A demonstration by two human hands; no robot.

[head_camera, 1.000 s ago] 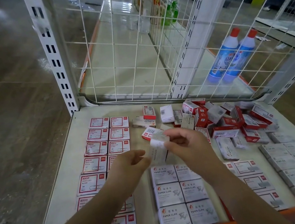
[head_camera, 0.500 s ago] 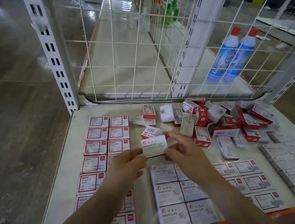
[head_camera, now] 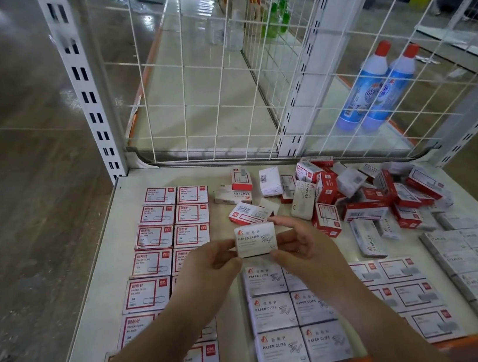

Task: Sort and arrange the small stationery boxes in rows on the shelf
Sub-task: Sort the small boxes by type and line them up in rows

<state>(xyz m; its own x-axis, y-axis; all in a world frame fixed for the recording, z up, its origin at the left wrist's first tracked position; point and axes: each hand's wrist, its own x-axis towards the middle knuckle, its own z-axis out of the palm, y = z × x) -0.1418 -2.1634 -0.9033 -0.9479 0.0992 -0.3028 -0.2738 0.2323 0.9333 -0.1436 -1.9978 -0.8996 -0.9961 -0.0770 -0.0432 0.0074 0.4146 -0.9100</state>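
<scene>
Both hands hold one white paper-clip box (head_camera: 256,239) face-up just above the shelf (head_camera: 100,298), near its middle. Left hand (head_camera: 210,266) pinches the box's left edge, thumb on the near side; right hand (head_camera: 297,244) pinches the right edge, fingertips curled round the far corner. Printed side faces the camera, label upright.

Directly below the held box — two columns of matching white paper-clip boxes (head_camera: 281,349) laid flat, edges touching, running to the shelf's orange front lip (head_camera: 469,341). Left of them, two columns of red-bordered boxes (head_camera: 159,237), also flat and touching; the left forearm covers part of the nearer ones. Right of the white columns, more red-bordered boxes (head_camera: 397,269) in rows, then grey staple boxes (head_camera: 473,261) at the far right.

Back right of the shelf — a loose heap of red and white boxes (head_camera: 368,190), tilted and overlapping, unsorted. A few strays (head_camera: 250,213) lie just behind the held box.

Behind the wire grid (head_camera: 216,70), two blue bottles with red caps (head_camera: 378,87) stand side by side.
</scene>
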